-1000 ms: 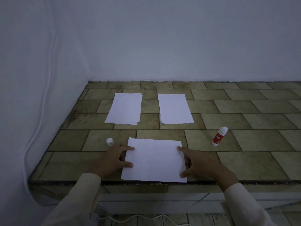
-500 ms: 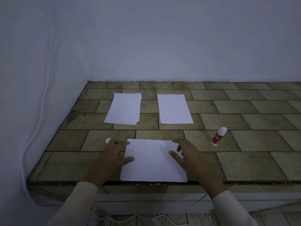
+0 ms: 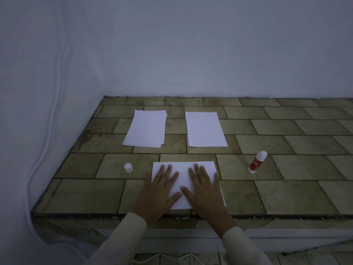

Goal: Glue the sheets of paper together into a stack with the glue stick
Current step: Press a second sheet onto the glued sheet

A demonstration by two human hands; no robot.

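A white sheet of paper (image 3: 184, 167) lies near the front edge of the tiled counter. My left hand (image 3: 158, 192) and my right hand (image 3: 203, 192) both rest flat on it, fingers spread, side by side. A red glue stick (image 3: 257, 162) with a white top stands uncapped to the right of the sheet. Its white cap (image 3: 128, 167) stands to the left of the sheet. Two further piles of white paper lie behind: a left pile (image 3: 146, 129) and a right pile (image 3: 205, 129).
The tiled counter (image 3: 286, 196) meets white walls at the back and left. A white cable (image 3: 47, 134) runs down the left wall. The counter's front edge (image 3: 76, 215) is just below my wrists.
Both hands have moved from the sheet's side edges onto its top and now lie flat on it. The cap, hidden by my left hand before, shows again.
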